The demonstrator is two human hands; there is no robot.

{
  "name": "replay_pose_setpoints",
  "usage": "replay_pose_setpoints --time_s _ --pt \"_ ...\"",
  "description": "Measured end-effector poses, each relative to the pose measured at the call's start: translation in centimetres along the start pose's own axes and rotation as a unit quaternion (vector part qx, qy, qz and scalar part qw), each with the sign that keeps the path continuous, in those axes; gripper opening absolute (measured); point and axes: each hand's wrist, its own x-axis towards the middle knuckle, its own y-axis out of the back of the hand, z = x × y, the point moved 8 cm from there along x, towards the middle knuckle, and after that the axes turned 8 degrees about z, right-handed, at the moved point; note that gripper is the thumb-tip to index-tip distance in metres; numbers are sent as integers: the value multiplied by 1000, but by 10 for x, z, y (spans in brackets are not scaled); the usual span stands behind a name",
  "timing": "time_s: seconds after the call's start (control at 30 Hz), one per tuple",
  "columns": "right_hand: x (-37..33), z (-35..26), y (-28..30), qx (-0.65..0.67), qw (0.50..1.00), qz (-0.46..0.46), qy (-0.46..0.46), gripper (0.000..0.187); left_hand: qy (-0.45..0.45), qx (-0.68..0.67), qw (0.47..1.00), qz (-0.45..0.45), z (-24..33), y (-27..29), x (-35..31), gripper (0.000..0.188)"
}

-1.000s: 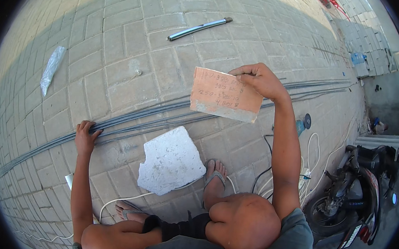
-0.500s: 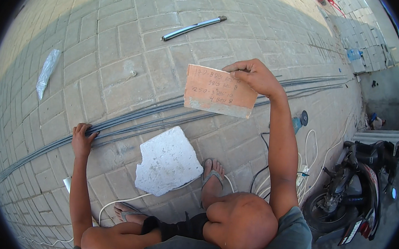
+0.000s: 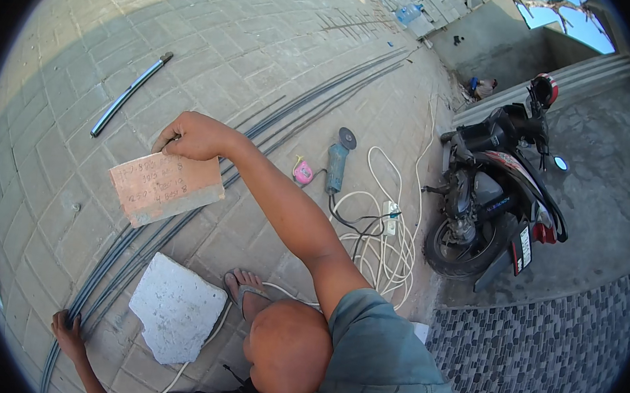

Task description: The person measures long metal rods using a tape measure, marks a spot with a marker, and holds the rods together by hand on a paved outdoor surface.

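Observation:
My right hand [image 3: 193,137] pinches the top edge of a piece of brown cardboard [image 3: 168,186] with handwriting on it, held above a bundle of long steel rods [image 3: 291,114]. The cardboard hides part of the bundle. At the lower left, my left hand [image 3: 69,334] has its fingers curled over the rods and rests on them. A white, rough-edged slab [image 3: 175,311] lies on the paving between the rods and my sandalled foot [image 3: 247,294].
An angle grinder [image 3: 337,167] and a pink tape measure [image 3: 303,171] lie right of the rods. Beside them are coiled white cable [image 3: 390,271] and a power strip [image 3: 389,218]. A motorcycle [image 3: 487,187] stands at the right. A shiny tube [image 3: 128,97] lies at the far left.
The view has swung to the right, bringing the grinder, tape measure and whole motorcycle into sight. Both hands keep their hold, on the cardboard and the rods.

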Motion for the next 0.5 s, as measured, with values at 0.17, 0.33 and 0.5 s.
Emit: replay_pose_setpoints --time_s 0.17,0.33,0.5 --pt "19 -6 -8 -2 1000 -5 -13 30 9 2 999 31 -12 23 2 37" --pt "9 7 5 34 999 -20 -28 29 -22 25 998 44 32 38 13 40" --pt "10 -7 -1 17 1000 -18 -10 29 -15 24 999 43 23 35 11 44"
